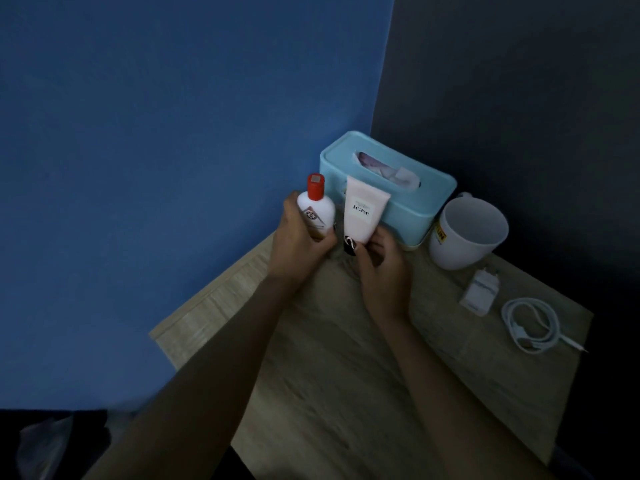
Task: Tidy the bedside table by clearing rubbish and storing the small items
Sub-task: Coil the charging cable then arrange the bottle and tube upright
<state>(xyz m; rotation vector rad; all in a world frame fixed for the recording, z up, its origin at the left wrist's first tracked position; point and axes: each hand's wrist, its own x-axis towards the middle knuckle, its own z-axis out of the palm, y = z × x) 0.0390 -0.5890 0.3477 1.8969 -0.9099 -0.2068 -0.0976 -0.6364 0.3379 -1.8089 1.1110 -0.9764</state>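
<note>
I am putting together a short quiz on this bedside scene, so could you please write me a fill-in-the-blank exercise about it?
1. The left hand holds a white bottle with a ____ cap.
2. The right hand holds a pink tube printed with the word ____.
3. The white mug stands to the ____ of the tissue box.
4. The coiled white cable lies beside a white ____.

Missing words: red; tease; right; charger plug

Mug [467, 233] label mostly hidden.
</note>
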